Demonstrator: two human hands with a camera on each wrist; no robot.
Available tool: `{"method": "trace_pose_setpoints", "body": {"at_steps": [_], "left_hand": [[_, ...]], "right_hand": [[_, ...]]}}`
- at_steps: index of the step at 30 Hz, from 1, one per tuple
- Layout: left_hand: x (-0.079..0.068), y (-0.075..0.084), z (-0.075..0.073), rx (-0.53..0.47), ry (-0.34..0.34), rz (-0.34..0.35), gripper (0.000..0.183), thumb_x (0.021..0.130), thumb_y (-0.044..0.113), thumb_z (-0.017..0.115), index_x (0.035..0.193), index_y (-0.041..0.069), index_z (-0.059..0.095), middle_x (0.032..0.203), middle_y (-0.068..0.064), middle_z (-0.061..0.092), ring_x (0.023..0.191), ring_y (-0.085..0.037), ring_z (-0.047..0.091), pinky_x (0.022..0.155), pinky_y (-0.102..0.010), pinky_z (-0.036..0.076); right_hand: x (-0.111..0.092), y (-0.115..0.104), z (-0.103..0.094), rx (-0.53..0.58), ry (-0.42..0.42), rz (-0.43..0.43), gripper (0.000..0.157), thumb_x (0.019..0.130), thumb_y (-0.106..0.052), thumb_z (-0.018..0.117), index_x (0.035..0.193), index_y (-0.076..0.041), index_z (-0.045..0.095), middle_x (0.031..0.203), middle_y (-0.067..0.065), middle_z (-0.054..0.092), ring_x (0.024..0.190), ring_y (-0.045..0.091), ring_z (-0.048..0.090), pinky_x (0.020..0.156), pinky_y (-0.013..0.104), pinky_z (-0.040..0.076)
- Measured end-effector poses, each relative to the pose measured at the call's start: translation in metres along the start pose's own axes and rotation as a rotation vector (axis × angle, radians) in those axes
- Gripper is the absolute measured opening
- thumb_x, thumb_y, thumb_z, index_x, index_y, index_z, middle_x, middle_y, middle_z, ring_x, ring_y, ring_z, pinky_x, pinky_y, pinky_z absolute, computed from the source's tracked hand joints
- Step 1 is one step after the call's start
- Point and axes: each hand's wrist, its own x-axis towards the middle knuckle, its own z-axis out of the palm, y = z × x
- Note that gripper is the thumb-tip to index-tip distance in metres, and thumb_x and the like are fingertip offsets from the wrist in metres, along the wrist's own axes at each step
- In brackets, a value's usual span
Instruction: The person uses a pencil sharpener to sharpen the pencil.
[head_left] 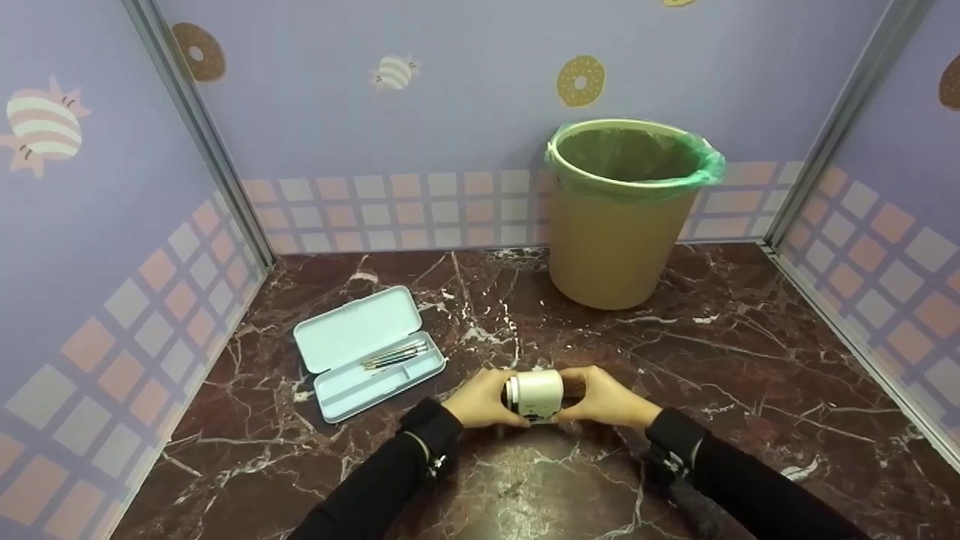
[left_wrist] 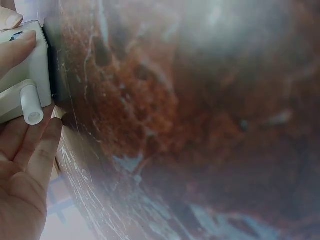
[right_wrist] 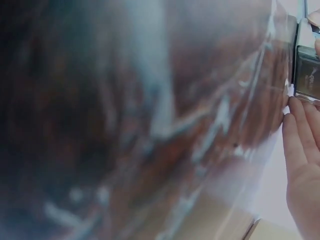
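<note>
A white crank pencil sharpener [head_left: 540, 391] is between my two hands at the front middle of the table. My left hand [head_left: 480, 399] grips its crank side, thumb in front and fingers behind. In the left wrist view the white crank handle [left_wrist: 32, 106] sticks out near the left fingers. My right hand [head_left: 611, 397] holds the opposite end, thumb near and fingers far. The right wrist view shows a dark see-through shavings drawer [right_wrist: 308, 75] at that end. Whether the sharpener touches the table is hard to tell.
Left of the hands lies a light blue pencil case [head_left: 356, 330], lid up, with several pencils [head_left: 395, 354] inside. At the back right stands a tan waste bin [head_left: 619, 247] lined with a green bag [head_left: 709, 166]. Patterned walls [head_left: 450, 97] border the dark marbled table [head_left: 750, 360].
</note>
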Motion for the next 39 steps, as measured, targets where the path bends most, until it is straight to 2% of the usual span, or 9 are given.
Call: {"method": "trace_pose_setpoints", "body": {"at_steps": [6,10,14,18,24,28,31,35,39], "left_hand": [[0.003,0.0,0.001,0.029,-0.005,0.001,0.055,0.067,0.016,0.093,0.115,0.002,0.069,0.102,-0.01,0.077,0.083,-0.009,0.065,0.079,-0.022,0.054],[0.004,0.004,0.0,0.038,-0.008,0.008,0.064,0.068,0.016,0.092,0.125,0.003,0.066,0.109,-0.011,0.076,0.092,-0.015,0.069,0.086,-0.025,0.056],[0.005,0.006,-0.005,0.069,0.024,0.019,0.076,0.072,0.021,0.091,0.139,0.006,0.058,0.123,-0.013,0.074,0.109,-0.025,0.071,0.099,-0.035,0.056],[0.004,0.007,-0.016,0.143,0.1,0.009,0.075,0.081,0.028,0.086,0.144,0.004,0.054,0.135,-0.018,0.068,0.121,-0.033,0.068,0.108,-0.046,0.052],[0.007,0.004,-0.033,0.343,0.236,-0.028,0.065,0.091,0.035,0.075,0.144,0.001,0.054,0.143,-0.021,0.062,0.132,-0.038,0.06,0.114,-0.051,0.047],[0.013,-0.001,-0.043,0.457,0.278,-0.082,0.07,0.094,0.04,0.071,0.148,0.0,0.049,0.151,-0.024,0.054,0.142,-0.04,0.051,0.123,-0.053,0.035],[0.017,-0.003,-0.05,0.523,0.276,-0.171,0.075,0.096,0.047,0.067,0.152,0.003,0.044,0.157,-0.021,0.048,0.148,-0.04,0.044,0.126,-0.057,0.027],[0.021,-0.005,-0.058,0.574,0.255,-0.301,0.08,0.094,0.055,0.066,0.155,0.009,0.043,0.159,-0.018,0.046,0.15,-0.04,0.04,0.127,-0.061,0.023],[0.024,-0.006,-0.066,0.598,0.256,-0.389,0.082,0.09,0.059,0.067,0.154,0.013,0.045,0.16,-0.016,0.046,0.151,-0.041,0.038,0.126,-0.064,0.021]], "right_hand": [[-0.003,-0.003,0.001,-0.014,0.004,-0.009,0.052,0.08,-0.016,0.086,0.126,-0.002,0.067,0.12,0.015,0.076,0.108,0.01,0.072,0.094,0.019,0.055],[-0.008,-0.005,0.0,-0.021,0.046,0.001,0.051,0.079,-0.018,0.087,0.124,-0.002,0.069,0.117,0.015,0.077,0.105,0.011,0.074,0.093,0.022,0.057],[-0.015,-0.002,-0.007,-0.002,0.111,0.033,0.052,0.078,-0.017,0.088,0.124,0.002,0.068,0.116,0.019,0.076,0.104,0.021,0.075,0.093,0.028,0.06],[-0.027,0.005,-0.022,-0.03,0.233,0.105,0.057,0.076,-0.016,0.089,0.124,0.006,0.067,0.116,0.023,0.076,0.105,0.028,0.075,0.095,0.035,0.06],[-0.048,0.019,-0.052,-0.144,0.456,0.257,0.059,0.075,-0.021,0.09,0.123,0.007,0.068,0.118,0.025,0.074,0.107,0.033,0.073,0.1,0.047,0.056],[-0.063,0.027,-0.073,-0.198,0.565,0.326,0.061,0.077,-0.023,0.089,0.123,0.01,0.066,0.121,0.029,0.072,0.112,0.041,0.07,0.102,0.053,0.053],[-0.073,0.032,-0.086,-0.25,0.628,0.387,0.063,0.079,-0.028,0.088,0.125,0.009,0.066,0.121,0.029,0.071,0.115,0.045,0.068,0.103,0.055,0.051],[-0.084,0.038,-0.1,-0.309,0.697,0.469,0.065,0.08,-0.032,0.087,0.126,0.009,0.064,0.122,0.031,0.07,0.113,0.048,0.066,0.102,0.058,0.048],[-0.091,0.044,-0.111,-0.327,0.747,0.54,0.067,0.081,-0.032,0.085,0.127,0.012,0.062,0.126,0.034,0.067,0.116,0.052,0.062,0.103,0.06,0.046]]}}
